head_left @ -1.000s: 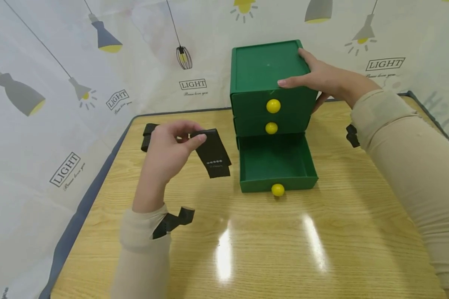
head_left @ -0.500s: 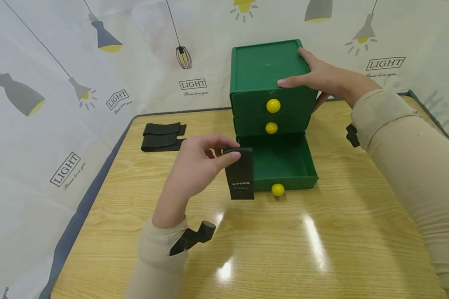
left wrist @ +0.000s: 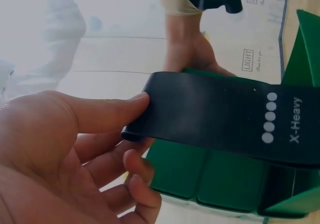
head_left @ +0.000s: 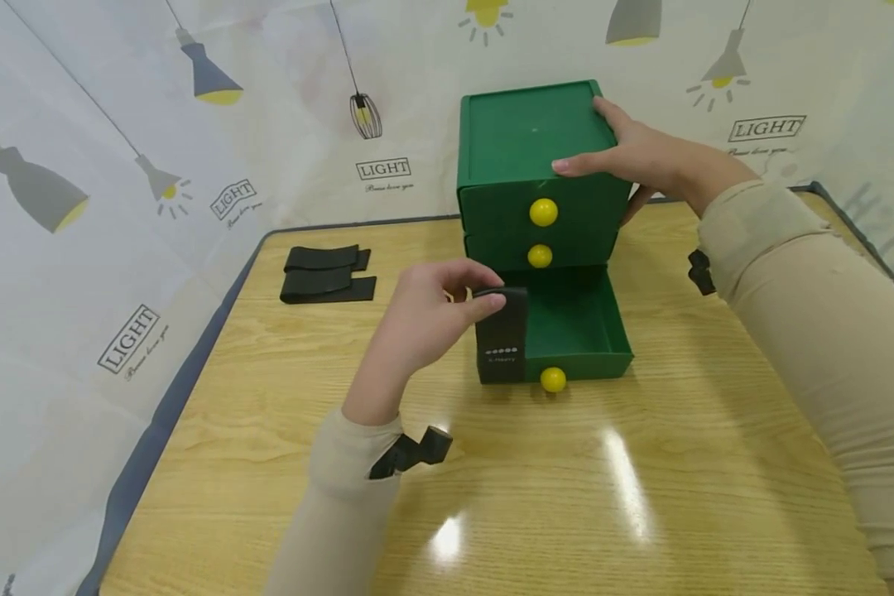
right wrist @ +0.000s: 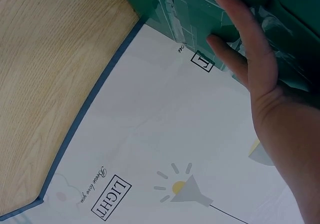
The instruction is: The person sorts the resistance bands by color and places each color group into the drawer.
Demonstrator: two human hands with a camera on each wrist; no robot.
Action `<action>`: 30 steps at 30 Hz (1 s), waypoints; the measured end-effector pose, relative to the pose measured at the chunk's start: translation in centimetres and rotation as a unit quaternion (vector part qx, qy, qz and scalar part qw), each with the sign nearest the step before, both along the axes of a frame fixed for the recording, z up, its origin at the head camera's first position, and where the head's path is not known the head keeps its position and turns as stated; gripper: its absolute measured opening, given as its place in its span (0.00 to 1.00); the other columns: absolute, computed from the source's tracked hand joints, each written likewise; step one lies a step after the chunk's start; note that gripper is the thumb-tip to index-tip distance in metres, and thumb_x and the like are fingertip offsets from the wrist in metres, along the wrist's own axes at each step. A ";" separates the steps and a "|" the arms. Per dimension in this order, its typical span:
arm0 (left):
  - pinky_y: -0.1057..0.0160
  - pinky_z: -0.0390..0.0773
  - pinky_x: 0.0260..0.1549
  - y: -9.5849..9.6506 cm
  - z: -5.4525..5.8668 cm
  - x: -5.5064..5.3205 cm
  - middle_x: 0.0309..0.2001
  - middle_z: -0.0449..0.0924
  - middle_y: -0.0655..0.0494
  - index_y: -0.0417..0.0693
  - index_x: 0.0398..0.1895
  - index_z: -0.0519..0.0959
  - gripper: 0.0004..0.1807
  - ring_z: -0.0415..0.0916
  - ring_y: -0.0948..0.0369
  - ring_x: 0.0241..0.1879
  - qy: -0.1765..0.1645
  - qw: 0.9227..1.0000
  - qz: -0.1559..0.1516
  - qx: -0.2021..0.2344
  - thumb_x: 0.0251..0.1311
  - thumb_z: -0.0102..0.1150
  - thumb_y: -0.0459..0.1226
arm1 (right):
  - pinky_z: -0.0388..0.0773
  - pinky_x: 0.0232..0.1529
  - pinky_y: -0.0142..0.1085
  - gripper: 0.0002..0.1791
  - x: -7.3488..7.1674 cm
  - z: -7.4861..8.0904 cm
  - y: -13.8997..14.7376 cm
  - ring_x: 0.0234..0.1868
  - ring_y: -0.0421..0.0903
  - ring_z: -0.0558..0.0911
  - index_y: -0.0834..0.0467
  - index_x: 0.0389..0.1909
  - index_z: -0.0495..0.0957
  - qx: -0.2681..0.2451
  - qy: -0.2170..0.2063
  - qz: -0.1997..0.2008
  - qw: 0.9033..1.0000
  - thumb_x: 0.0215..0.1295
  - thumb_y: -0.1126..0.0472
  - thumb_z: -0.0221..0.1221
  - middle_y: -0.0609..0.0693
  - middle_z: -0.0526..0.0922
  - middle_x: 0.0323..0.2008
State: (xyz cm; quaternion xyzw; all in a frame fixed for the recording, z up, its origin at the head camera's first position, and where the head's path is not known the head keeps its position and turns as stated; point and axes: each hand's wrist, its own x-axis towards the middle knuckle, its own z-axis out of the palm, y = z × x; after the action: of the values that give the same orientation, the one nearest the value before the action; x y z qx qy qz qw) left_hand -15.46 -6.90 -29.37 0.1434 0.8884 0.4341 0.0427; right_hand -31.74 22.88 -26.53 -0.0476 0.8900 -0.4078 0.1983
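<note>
While the black band (head_left: 502, 327) is pinched by the left hand (head_left: 435, 319), over or before the open drawer (head_left: 574, 319) (depth unclear), and the cabinet (head_left: 532, 136) is braced by the spread right hand (head_left: 651, 156), the hanging end is best kept clear of the drawer front (head_left: 594, 367).

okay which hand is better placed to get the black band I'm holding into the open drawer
Probably your left hand: its grip is on the band, close to the open drawer. Your right hand rests on the cabinet, farther from the drawer, and holds no band.
</note>
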 end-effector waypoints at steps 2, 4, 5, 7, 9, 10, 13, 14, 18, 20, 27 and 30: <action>0.60 0.73 0.36 0.2 -0.3 -0.7 0.43 0.86 0.57 0.53 0.49 0.89 0.07 0.74 0.55 0.39 0.003 1.000 0.006 -0.007 0.72 0.69 0.41 | 0.88 0.48 0.62 0.69 0.0 0.0 -0.1 0.79 0.77 0.60 0.28 0.79 0.10 0.001 0.002 0.000 1.000 0.66 0.28 0.62 0.54 0.20 0.86; 0.60 0.73 0.35 0.3 -0.6 -1.4 0.44 0.86 0.58 0.54 0.49 0.88 0.07 0.74 0.55 0.38 0.005 1.000 0.012 -0.011 0.72 0.69 0.41 | 0.88 0.49 0.62 0.69 0.0 0.0 -0.1 0.79 0.77 0.60 0.28 0.79 0.10 0.003 0.003 -0.001 1.000 0.66 0.28 0.62 0.54 0.20 0.86; 0.60 0.73 0.35 0.4 -0.8 -1.8 0.44 0.86 0.58 0.54 0.49 0.88 0.08 0.74 0.55 0.38 0.005 1.000 0.016 -0.013 0.72 0.69 0.42 | 0.88 0.49 0.62 0.69 0.0 0.0 -0.1 0.79 0.78 0.60 0.28 0.79 0.10 0.003 0.002 -0.002 1.000 0.66 0.28 0.62 0.54 0.20 0.87; 0.60 0.74 0.34 0.5 -1.2 -2.6 0.45 0.87 0.58 0.55 0.49 0.88 0.08 0.75 0.55 0.36 0.010 1.000 0.017 -0.014 0.72 0.69 0.42 | 0.88 0.49 0.62 0.69 0.1 -0.1 -0.1 0.79 0.78 0.60 0.28 0.79 0.10 0.004 0.000 -0.003 1.000 0.66 0.28 0.62 0.54 0.20 0.87; 0.60 0.75 0.34 0.7 -1.8 -3.3 0.46 0.87 0.58 0.55 0.49 0.88 0.08 0.75 0.55 0.36 0.013 1.000 0.020 -0.011 0.72 0.69 0.42 | 0.88 0.49 0.62 0.69 0.0 -0.1 -0.1 0.79 0.78 0.61 0.28 0.79 0.10 0.001 -0.002 -0.003 1.000 0.66 0.28 0.62 0.54 0.20 0.87; 0.60 0.76 0.34 0.7 -2.1 -3.7 0.47 0.87 0.59 0.54 0.49 0.88 0.08 0.75 0.55 0.36 0.016 1.000 0.022 -0.009 0.72 0.69 0.42 | 0.88 0.49 0.62 0.69 0.0 -0.1 -0.1 0.78 0.78 0.61 0.28 0.79 0.10 0.000 -0.003 -0.003 1.000 0.66 0.28 0.62 0.54 0.20 0.87; 0.61 0.76 0.35 1.0 -3.1 -4.6 0.48 0.88 0.58 0.53 0.49 0.88 0.07 0.76 0.55 0.36 0.031 0.999 0.030 0.002 0.72 0.69 0.41 | 0.88 0.49 0.62 0.69 0.0 -0.1 -0.1 0.79 0.78 0.61 0.28 0.79 0.11 -0.002 -0.003 -0.003 1.000 0.66 0.28 0.62 0.54 0.21 0.87; 0.61 0.77 0.35 1.1 -3.5 -4.9 0.48 0.89 0.57 0.52 0.49 0.89 0.08 0.76 0.55 0.36 0.038 0.999 0.034 0.008 0.71 0.69 0.40 | 0.88 0.49 0.62 0.69 0.0 -0.1 -0.1 0.79 0.77 0.61 0.28 0.79 0.11 -0.002 -0.002 -0.003 1.000 0.66 0.28 0.62 0.54 0.21 0.87; 0.60 0.79 0.38 1.4 -5.3 -5.9 0.49 0.90 0.53 0.48 0.48 0.89 0.08 0.78 0.55 0.38 0.073 0.995 0.064 0.030 0.70 0.70 0.38 | 0.88 0.48 0.62 0.69 -0.1 -0.1 0.0 0.79 0.77 0.61 0.28 0.79 0.11 0.000 0.000 -0.004 1.000 0.66 0.28 0.62 0.54 0.21 0.87; 0.60 0.81 0.39 1.6 -6.3 -6.3 0.49 0.90 0.52 0.47 0.48 0.89 0.08 0.80 0.55 0.39 0.084 0.993 0.080 0.033 0.70 0.70 0.37 | 0.88 0.49 0.61 0.69 0.0 -0.1 0.0 0.79 0.77 0.61 0.27 0.79 0.11 0.000 0.000 -0.004 1.000 0.66 0.28 0.62 0.54 0.21 0.87; 0.63 0.81 0.37 2.2 -8.7 -6.5 0.50 0.89 0.54 0.48 0.48 0.89 0.07 0.79 0.57 0.36 0.055 0.994 0.092 -0.002 0.71 0.69 0.38 | 0.88 0.49 0.62 0.68 0.0 0.0 0.0 0.79 0.77 0.61 0.27 0.79 0.11 -0.006 -0.001 -0.004 1.000 0.66 0.29 0.63 0.53 0.21 0.87; 0.63 0.78 0.36 2.4 -9.1 -6.5 0.50 0.89 0.54 0.48 0.48 0.89 0.07 0.77 0.57 0.35 0.049 0.995 0.083 -0.014 0.71 0.69 0.37 | 0.88 0.49 0.62 0.68 0.0 0.0 0.0 0.79 0.76 0.61 0.26 0.79 0.11 -0.007 -0.002 -0.005 1.000 0.66 0.29 0.63 0.53 0.21 0.87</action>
State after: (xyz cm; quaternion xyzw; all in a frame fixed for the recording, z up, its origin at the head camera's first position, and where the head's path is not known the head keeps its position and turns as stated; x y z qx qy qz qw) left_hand -21.94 -4.54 -38.47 0.0895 0.9043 0.4160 -0.0346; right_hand -31.71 22.88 -26.54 -0.0434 0.8869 -0.4153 0.1975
